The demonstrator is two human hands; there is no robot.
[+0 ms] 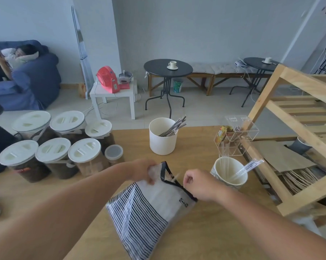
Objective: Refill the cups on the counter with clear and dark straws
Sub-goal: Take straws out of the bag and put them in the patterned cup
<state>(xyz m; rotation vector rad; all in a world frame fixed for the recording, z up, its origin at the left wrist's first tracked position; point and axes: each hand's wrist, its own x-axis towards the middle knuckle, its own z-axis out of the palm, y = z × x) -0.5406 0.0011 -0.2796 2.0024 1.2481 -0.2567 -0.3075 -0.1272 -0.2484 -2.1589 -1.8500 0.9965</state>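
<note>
A striped black-and-white bag (149,205) lies on the wooden counter (214,231) in front of me. My left hand (143,170) grips the bag's upper left rim. My right hand (199,184) pinches the dark-edged rim on the right, and a thin pale straw tip shows between the hands. A plain white cup (163,141) further back holds several dark straws (174,126). To the right, a patterned cup (228,173) holds clear straws (249,167) that lean over its right rim.
Several lidded jars (53,147) crowd the counter's left side. A clear wire-frame holder (235,137) stands behind the patterned cup. A wooden shelf rack (297,139) rises at the right. Beyond the counter are round black tables and a person lying on a blue sofa.
</note>
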